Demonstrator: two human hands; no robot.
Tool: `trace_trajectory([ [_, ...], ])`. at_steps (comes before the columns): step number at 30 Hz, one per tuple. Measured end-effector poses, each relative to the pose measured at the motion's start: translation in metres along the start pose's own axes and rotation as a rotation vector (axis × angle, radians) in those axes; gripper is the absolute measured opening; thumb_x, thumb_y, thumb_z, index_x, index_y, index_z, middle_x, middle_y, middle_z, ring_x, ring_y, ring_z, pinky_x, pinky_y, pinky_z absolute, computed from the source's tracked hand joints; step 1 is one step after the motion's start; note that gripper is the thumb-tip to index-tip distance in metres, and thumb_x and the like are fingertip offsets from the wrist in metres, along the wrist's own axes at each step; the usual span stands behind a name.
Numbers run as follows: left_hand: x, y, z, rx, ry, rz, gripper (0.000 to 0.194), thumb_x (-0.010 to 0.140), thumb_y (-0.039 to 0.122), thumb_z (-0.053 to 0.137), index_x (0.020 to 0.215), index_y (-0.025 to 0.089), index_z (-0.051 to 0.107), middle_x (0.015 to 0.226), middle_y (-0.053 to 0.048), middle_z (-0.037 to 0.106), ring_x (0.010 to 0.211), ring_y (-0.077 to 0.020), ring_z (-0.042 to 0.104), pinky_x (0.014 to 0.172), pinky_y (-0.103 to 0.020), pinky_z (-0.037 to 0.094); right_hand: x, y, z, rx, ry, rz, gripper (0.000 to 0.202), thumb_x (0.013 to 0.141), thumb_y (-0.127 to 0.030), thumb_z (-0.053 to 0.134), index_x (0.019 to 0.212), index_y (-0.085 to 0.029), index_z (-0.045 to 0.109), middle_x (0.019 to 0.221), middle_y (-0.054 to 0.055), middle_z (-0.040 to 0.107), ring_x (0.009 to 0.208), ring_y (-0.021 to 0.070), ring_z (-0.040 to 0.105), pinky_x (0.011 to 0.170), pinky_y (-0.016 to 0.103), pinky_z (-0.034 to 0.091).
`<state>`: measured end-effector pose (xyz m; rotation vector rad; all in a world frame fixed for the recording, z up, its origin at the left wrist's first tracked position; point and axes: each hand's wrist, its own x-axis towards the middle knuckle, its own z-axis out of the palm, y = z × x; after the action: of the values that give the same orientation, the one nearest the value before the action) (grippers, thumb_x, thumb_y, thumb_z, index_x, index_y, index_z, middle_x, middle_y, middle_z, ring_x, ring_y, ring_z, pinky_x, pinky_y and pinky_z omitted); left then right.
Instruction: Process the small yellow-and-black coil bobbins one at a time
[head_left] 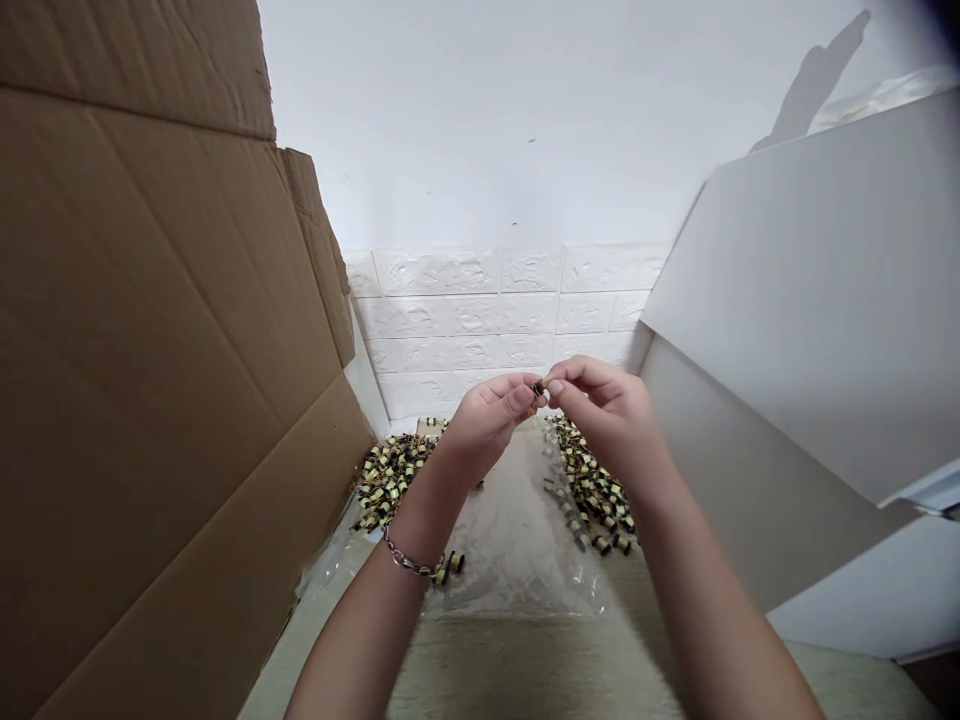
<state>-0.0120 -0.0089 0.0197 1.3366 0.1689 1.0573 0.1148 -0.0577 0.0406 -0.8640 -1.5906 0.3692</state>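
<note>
Fine fingertip work seemed in hand: the left hand (pixel 486 418) held a small dark piece (pixel 538 389) between its fingers, raised above the table (pixel 517 665); the right hand's fingers (pixel 564 392) pinched narrowly beside it, their hold unclear. Continuing likely called for steadiness.

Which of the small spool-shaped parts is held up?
The small dark spool between left hand and right hand; the other yellow-and-black spools lie below.

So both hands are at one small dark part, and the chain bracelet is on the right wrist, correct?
Wrong wrist: the head view shows the chain bracelet on the left one. The left hand and right hand are at one small dark part.
</note>
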Motion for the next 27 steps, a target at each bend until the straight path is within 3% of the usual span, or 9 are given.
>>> trace_trajectory([
  [3, 0.001, 0.0, -0.006, 0.048, -0.015, -0.016, 0.03, 0.066, 0.041, 0.062, 0.08, 0.015, 0.062, 0.071, 0.0, 0.055, 0.069, -0.0083, 0.048, 0.07, -0.022, 0.036, 0.001, 0.0, 0.0, 0.039, -0.009, 0.091, 0.01, 0.076, -0.022, 0.051, 0.069, -0.017, 0.056, 0.063, -0.002, 0.052, 0.062, 0.0086, 0.048, 0.06, 0.022, 0.037],
  [6, 0.001, 0.004, -0.011, 0.323, 0.077, 0.072, 0.025, 0.066, 0.037, 0.063, 0.082, 0.018, 0.061, 0.075, 0.0, 0.057, 0.074, -0.0107, 0.05, 0.072, -0.024, 0.036, 0.003, 0.001, 0.0, 0.03, -0.026, 0.152, 0.011, 0.075, -0.023, 0.051, 0.069, -0.016, 0.057, 0.061, -0.003, 0.051, 0.06, 0.0083, 0.046, 0.059, 0.022, 0.037],
  [11, -0.005, 0.017, -0.008, 1.217, 0.269, 0.462, 0.017, 0.07, 0.035, 0.06, 0.082, 0.022, 0.061, 0.08, 0.0, 0.061, 0.08, -0.0152, 0.051, 0.082, -0.031, 0.031, 0.005, 0.004, -0.001, -0.02, -0.033, 0.159, 0.012, 0.075, -0.024, 0.05, 0.07, -0.016, 0.057, 0.062, -0.002, 0.05, 0.059, 0.0085, 0.044, 0.058, 0.022, 0.036],
  [13, -0.008, 0.02, -0.005, 1.415, 0.301, 0.588, 0.014, 0.073, 0.033, 0.057, 0.082, 0.023, 0.06, 0.08, 0.0, 0.063, 0.08, -0.0154, 0.052, 0.087, -0.035, 0.026, 0.005, 0.004, -0.001, -0.033, -0.027, 0.139, 0.012, 0.074, -0.025, 0.05, 0.07, -0.016, 0.056, 0.062, -0.002, 0.05, 0.06, 0.0088, 0.044, 0.057, 0.022, 0.035],
  [15, -0.01, 0.021, -0.001, 1.463, 0.311, 0.65, 0.012, 0.074, 0.032, 0.056, 0.082, 0.023, 0.06, 0.079, 0.0, 0.063, 0.079, -0.0152, 0.053, 0.089, -0.036, 0.024, 0.004, 0.004, -0.002, -0.027, -0.027, 0.115, 0.011, 0.075, -0.025, 0.049, 0.071, -0.016, 0.056, 0.063, -0.002, 0.049, 0.06, 0.0089, 0.044, 0.057, 0.022, 0.035],
  [18, -0.01, 0.019, 0.001, 1.307, 0.282, 0.613, 0.013, 0.073, 0.031, 0.057, 0.082, 0.022, 0.06, 0.08, 0.0, 0.063, 0.08, -0.015, 0.052, 0.084, -0.032, 0.031, 0.005, 0.006, -0.004, 0.031, -0.054, 0.081, 0.01, 0.076, -0.024, 0.049, 0.071, -0.016, 0.055, 0.062, -0.003, 0.048, 0.06, 0.0084, 0.043, 0.057, 0.022, 0.035],
  [22, -0.007, 0.012, 0.0, 0.847, 0.256, 0.394, 0.017, 0.071, 0.032, 0.059, 0.083, 0.02, 0.061, 0.084, -0.002, 0.061, 0.082, -0.0145, 0.051, 0.077, -0.027, 0.036, 0.005, 0.009, -0.004, 0.063, -0.055, 0.02, 0.01, 0.077, -0.024, 0.048, 0.072, -0.017, 0.054, 0.063, -0.002, 0.048, 0.061, 0.0088, 0.044, 0.058, 0.022, 0.036],
  [27, -0.001, 0.001, 0.001, 0.154, 0.187, 0.091, 0.023, 0.067, 0.034, 0.063, 0.082, 0.017, 0.061, 0.074, 0.0, 0.058, 0.073, -0.0092, 0.051, 0.074, -0.023, 0.036, 0.004, 0.01, -0.001, -0.242, 0.057, -0.197, 0.008, 0.077, -0.019, 0.048, 0.071, -0.019, 0.053, 0.069, -0.001, 0.053, 0.066, 0.0108, 0.049, 0.069, 0.027, 0.037],
])
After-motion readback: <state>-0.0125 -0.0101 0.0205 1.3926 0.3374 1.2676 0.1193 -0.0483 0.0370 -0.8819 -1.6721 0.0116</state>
